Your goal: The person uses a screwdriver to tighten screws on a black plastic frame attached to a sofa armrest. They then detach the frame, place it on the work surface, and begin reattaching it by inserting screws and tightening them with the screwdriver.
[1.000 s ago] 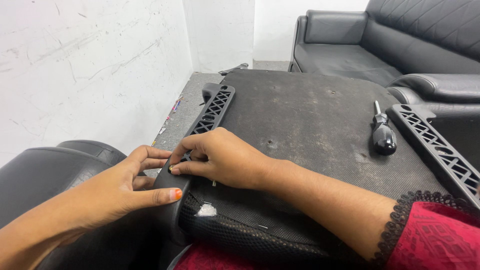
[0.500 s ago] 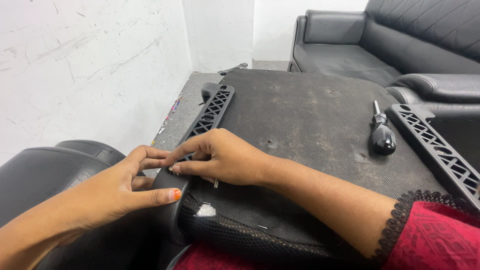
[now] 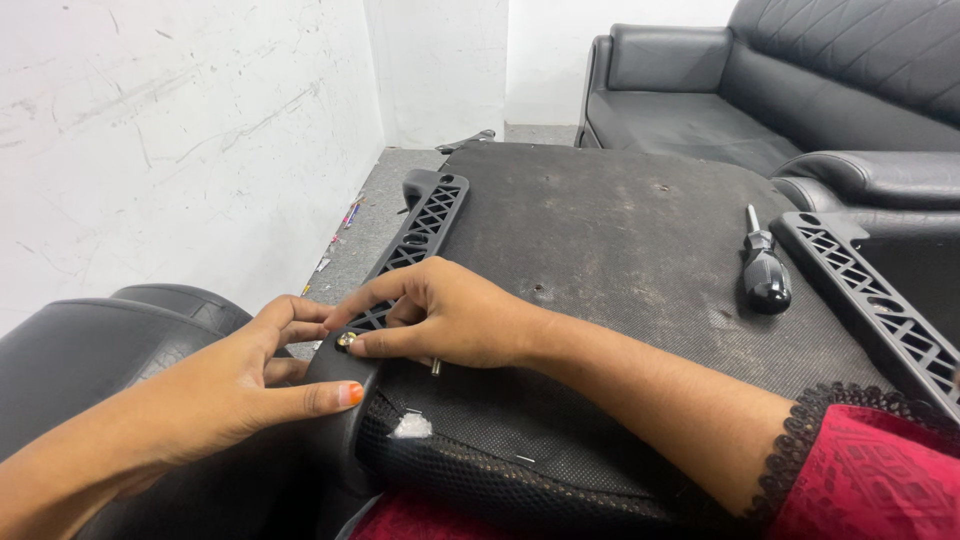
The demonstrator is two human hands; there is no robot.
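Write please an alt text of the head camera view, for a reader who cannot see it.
Two hands meet at a black lattice armrest bracket on an upturned chair seat: the right hand pinches a small metal screw, and the left hand steadies the bracket's end. A black-handled screwdriver lies on the seat, with a black sofa behind.

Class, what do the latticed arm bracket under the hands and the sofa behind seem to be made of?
Latticed arm bracket: likely moulded black plastic, matt, with crisp open ribs. Sofa: black leather or imitation, with a soft sheen and quilted stitching; which one cannot be told.
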